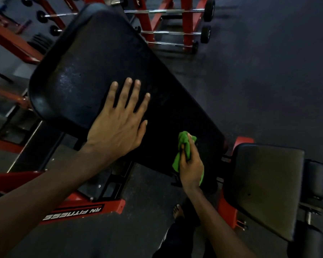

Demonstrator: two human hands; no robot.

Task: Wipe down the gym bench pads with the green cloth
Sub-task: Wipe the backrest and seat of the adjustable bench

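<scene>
While the black back pad (101, 58) slopes over a dark rubber floor (268, 71), a red barbell rack (147, 21) stands behind | left hand (117, 125) lies flat on the pad, fingers straight and apart | right hand (191, 164) grips the bunched green cloth (184, 142), fingers curled round it, at the pad's lower end

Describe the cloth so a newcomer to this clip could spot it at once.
Find the long black back pad crossing the middle of the view. At its lower right end, beside the smaller seat pad, the right hand grips a bunched cloth. It is the only bright green thing among black pads and red frames.
</scene>
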